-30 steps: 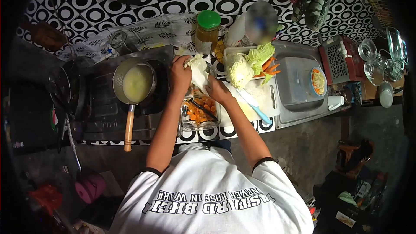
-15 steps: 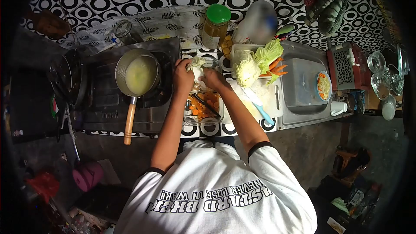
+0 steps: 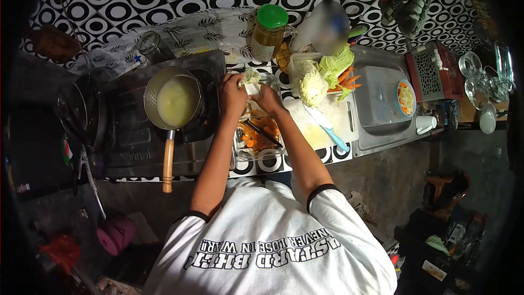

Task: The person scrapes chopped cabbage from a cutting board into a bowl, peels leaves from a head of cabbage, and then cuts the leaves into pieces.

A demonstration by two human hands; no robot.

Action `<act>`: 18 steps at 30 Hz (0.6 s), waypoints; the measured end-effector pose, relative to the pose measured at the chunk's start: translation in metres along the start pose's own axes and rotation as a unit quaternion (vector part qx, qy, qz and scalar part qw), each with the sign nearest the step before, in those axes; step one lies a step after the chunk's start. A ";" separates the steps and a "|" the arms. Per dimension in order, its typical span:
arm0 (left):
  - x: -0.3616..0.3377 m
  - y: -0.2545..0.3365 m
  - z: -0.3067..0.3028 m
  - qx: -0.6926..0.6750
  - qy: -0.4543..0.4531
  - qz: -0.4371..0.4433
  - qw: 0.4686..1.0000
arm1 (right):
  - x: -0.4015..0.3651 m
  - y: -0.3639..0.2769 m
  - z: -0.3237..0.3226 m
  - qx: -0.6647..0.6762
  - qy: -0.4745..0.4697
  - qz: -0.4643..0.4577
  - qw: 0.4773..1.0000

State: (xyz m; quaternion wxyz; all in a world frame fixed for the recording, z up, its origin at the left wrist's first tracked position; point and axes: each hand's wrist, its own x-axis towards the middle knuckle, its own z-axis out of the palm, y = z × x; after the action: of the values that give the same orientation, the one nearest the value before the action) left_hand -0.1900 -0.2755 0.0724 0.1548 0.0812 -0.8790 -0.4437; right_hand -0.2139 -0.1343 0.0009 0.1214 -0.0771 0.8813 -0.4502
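Observation:
Both of my hands hold a pale cauliflower piece [image 3: 251,76] over a clear glass container [image 3: 271,78] on the counter. My left hand [image 3: 233,95] has its fingers closed on the left side of the piece. From the right, my right hand [image 3: 267,100] grips it near the white stalk; its fingertips are partly hidden. Just below my hands stands a clear container [image 3: 235,154] of cut carrots [image 3: 252,141], with a black-handled utensil [image 3: 265,133] lying across it. At the right, a large cauliflower head [image 3: 312,90] rests beside green leaves [image 3: 337,65] and whole carrots [image 3: 348,81].
A saucepan [image 3: 179,101] of pale liquid sits on the stove [image 3: 128,142], its wooden handle over the front edge. A blue-handled knife [image 3: 333,137] lies on the white cutting board [image 3: 307,126]. A green-lidded jar [image 3: 267,35] stands behind. Shredded vegetables fill a bowl [image 3: 405,98] at the sink.
The cauliflower piece has turned in my hands, and more of its white stalk faces up. My hands stay over the glass container. The camera view has shifted slightly.

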 end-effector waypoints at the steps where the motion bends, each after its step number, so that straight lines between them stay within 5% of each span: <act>1: 0.001 0.001 -0.003 0.001 -0.003 0.007 1.000 | 0.002 -0.003 0.000 -0.023 0.001 0.025 0.999; 12: 0.015 0.006 -0.019 -0.143 0.015 0.043 0.989 | -0.003 0.004 -0.008 0.016 0.019 0.020 0.999; 18: 0.015 -0.002 -0.020 -0.114 0.004 0.014 0.993 | -0.004 -0.002 -0.011 0.001 -0.002 0.003 1.000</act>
State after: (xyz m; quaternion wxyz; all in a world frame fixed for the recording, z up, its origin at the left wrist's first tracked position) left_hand -0.1968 -0.2961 0.0853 0.1728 0.0524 -0.8229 -0.5387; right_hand -0.2133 -0.1261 0.0097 0.1246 -0.0750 0.8807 -0.4508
